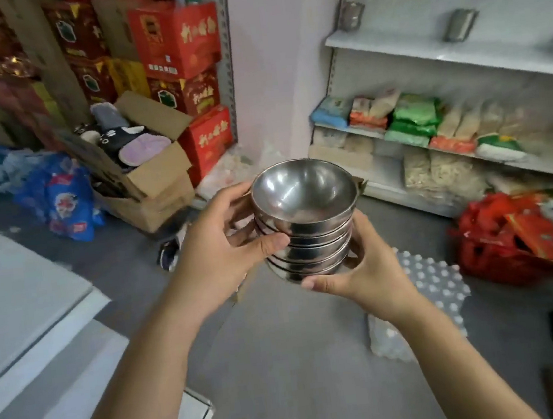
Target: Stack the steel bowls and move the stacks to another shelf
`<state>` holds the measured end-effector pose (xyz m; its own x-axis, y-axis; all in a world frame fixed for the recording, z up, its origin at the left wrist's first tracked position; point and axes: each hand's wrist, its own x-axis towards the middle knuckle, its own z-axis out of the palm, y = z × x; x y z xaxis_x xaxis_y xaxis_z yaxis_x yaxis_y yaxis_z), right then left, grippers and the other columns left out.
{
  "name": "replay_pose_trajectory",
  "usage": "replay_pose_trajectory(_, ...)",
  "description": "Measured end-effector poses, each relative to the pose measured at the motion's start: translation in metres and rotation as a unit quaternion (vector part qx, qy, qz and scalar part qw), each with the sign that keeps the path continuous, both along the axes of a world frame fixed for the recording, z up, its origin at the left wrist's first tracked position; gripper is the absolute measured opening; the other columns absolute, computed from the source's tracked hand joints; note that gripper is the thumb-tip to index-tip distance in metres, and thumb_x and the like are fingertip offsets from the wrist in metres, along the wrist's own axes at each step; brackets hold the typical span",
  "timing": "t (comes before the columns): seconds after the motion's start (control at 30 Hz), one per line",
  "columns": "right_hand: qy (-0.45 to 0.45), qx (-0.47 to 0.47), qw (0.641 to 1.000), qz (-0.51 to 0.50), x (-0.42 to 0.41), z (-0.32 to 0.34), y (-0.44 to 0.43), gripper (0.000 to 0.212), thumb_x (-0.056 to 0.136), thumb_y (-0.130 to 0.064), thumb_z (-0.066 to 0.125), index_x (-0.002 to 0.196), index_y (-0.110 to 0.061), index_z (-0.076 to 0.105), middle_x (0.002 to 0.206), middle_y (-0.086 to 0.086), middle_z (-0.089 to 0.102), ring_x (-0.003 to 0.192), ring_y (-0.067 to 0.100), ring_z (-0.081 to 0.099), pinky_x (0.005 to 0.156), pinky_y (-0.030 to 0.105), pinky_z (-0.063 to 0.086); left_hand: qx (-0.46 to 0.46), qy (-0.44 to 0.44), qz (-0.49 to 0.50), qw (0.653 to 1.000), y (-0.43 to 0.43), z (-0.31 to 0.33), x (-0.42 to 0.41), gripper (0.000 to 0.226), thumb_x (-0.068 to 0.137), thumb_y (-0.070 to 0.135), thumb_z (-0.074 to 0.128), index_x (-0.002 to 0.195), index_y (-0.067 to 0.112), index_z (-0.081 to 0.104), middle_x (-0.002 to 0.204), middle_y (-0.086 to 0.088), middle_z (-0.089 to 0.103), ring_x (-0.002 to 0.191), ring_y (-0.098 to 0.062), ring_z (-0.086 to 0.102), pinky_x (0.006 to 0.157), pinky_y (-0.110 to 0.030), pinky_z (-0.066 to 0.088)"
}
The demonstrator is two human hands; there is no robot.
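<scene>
Head view, and here I am mid-carry: the stack of nested round steel bowls [305,219] is up in the air between both arms, above the grey floor and well short of any shelf. My left grip [224,246] wraps the side of the stack, fingers curled behind the rims and thumb pressed across the middle bowls. My right grip [361,268] cups it from below, thumb along the bottom rim in front, fingers curled round the far side. So both are closed on the stack.

Stacking looks done for this lot; I judge this to be the moving step. The long white metal shelf [421,44] up on the right, where a couple of small steel cups [459,25] stand, has bare room. The next move calls for keeping the stack level, the lower support staying under it until the base sits flat on the board.

Writing? The red cardboard cartons [176,38] piled at the back carry gold characters and a white label, too blurred to read. A crumpled blue plastic bag [60,199] on the floor shows a round emblem, also illegible. No mark shows on the bowls.
</scene>
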<state>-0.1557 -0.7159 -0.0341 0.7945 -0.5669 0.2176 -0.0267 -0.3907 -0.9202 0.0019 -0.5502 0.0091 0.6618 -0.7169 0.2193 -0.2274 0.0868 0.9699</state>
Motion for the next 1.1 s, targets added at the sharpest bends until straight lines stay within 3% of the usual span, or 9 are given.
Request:
replay_pose_trajectory(0.17,0.000,0.010,0.997,-0.079,-0.029,-0.010,-0.058,0.110,0.054,-0.033,0.103,0.148,-0.028,0.045,0.133,-0.013,0.067,0.124,0.007,0.064,0.109,0.042,0.052,0.038,-0.007,-0.081,0.996,-0.085,-0.007,-0.001,0.073,0.066,0.030,0.094,0.132,0.019,0.063,0.124,0.007,0.072,0.119,-0.008,0.066,0.107,-0.037,0.051)
replay_pose_trajectory(0.37,-0.010,0.020,0.990,-0.137,-0.012,-0.015,-0.124,0.108,0.053,-0.028,0.100,0.147,-0.022,0.046,0.128,-0.015,0.069,0.120,0.005,0.066,0.103,0.028,0.053,0.056,-0.032,-0.127,0.990,-0.173,-0.003,0.027,0.073,0.063,0.033,0.088,0.130,0.016,0.065,0.123,0.010,0.072,0.118,-0.003,0.066,0.107,-0.037,0.051)
replay_pose_trajectory(0.53,-0.025,0.023,0.985,-0.167,0.037,-0.011,-0.189,0.103,0.054,-0.029,0.101,0.143,-0.026,0.049,0.128,-0.015,0.070,0.119,0.005,0.066,0.100,0.025,0.053,0.066,-0.047,-0.142,0.987,-0.250,0.005,0.080,0.078,0.060,0.045,0.093,0.130,0.026,0.065,0.123,0.015,0.072,0.116,-0.001,0.066,0.097,-0.048,0.057)
replay_pose_trajectory(0.63,-0.033,0.018,0.983,-0.180,0.078,-0.001,-0.232,0.102,0.056,-0.027,0.101,0.144,-0.026,0.049,0.128,-0.016,0.069,0.119,0.004,0.066,0.099,0.023,0.052,0.055,-0.063,-0.150,0.985,-0.299,0.016,0.121,0.073,0.061,0.048,0.092,0.126,0.030,0.066,0.121,0.016,0.072,0.116,-0.003,0.066,0.105,-0.040,0.053)
replay_pose_trajectory(0.83,-0.047,0.019,0.974,-0.220,0.145,0.004,-0.308,0.103,0.058,-0.025,0.102,0.145,-0.026,0.048,0.131,-0.014,0.069,0.123,0.006,0.064,0.103,0.028,0.053,0.041,-0.053,-0.202,0.977,-0.391,0.031,0.190,0.064,0.063,0.041,0.095,0.120,0.032,0.066,0.117,0.013,0.074,0.112,-0.009,0.070,0.100,-0.035,0.054)
replay_pose_trajectory(1.1,-0.044,0.022,0.967,-0.251,0.182,-0.008,-0.409,0.107,0.055,-0.028,0.103,0.147,-0.028,0.047,0.133,-0.010,0.069,0.126,0.011,0.064,0.109,0.045,0.050,0.041,-0.021,-0.227,0.973,-0.502,0.017,0.231,0.067,0.063,0.030,0.086,0.126,0.022,0.065,0.116,0.015,0.074,0.112,-0.004,0.069,0.096,-0.021,0.054)
